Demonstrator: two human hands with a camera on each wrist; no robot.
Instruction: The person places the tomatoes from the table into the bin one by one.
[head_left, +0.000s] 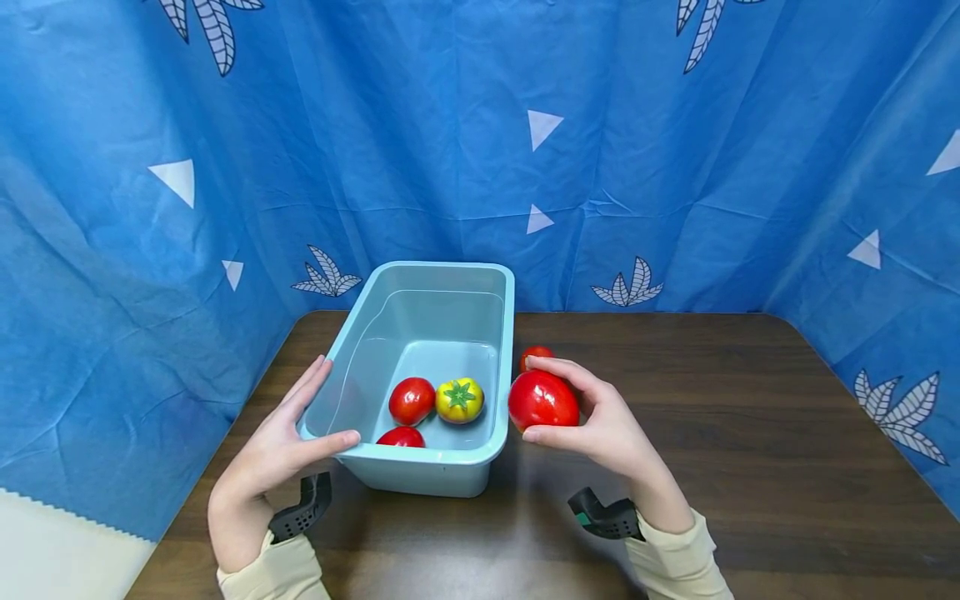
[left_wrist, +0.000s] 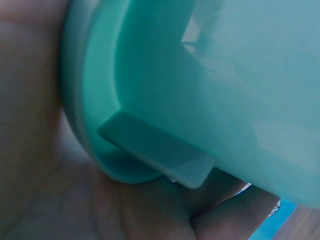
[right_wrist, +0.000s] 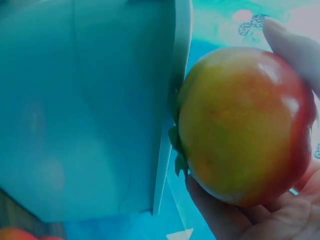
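My right hand [head_left: 611,421] grips a shiny red tomato [head_left: 542,400] between thumb and fingers, just outside the bin's right rim. In the right wrist view the tomato [right_wrist: 245,125] shows a yellow-green side, with green leaves toward the bin wall [right_wrist: 90,110]. My left hand [head_left: 277,450] holds the near left corner of the light blue plastic bin [head_left: 420,457], its thumb over the front rim and its fingers along the left side. The left wrist view shows the bin's corner [left_wrist: 150,75] against the palm. Inside lie two red tomatoes, one [head_left: 412,401] fully visible, and a yellow one [head_left: 460,400] with a green star-shaped top.
Another red tomato [head_left: 536,357] sits on the dark wooden table [head_left: 720,433], right of the bin and partly hidden by my right hand. Blue patterned cloth [head_left: 465,150] hangs behind the table and along both sides.
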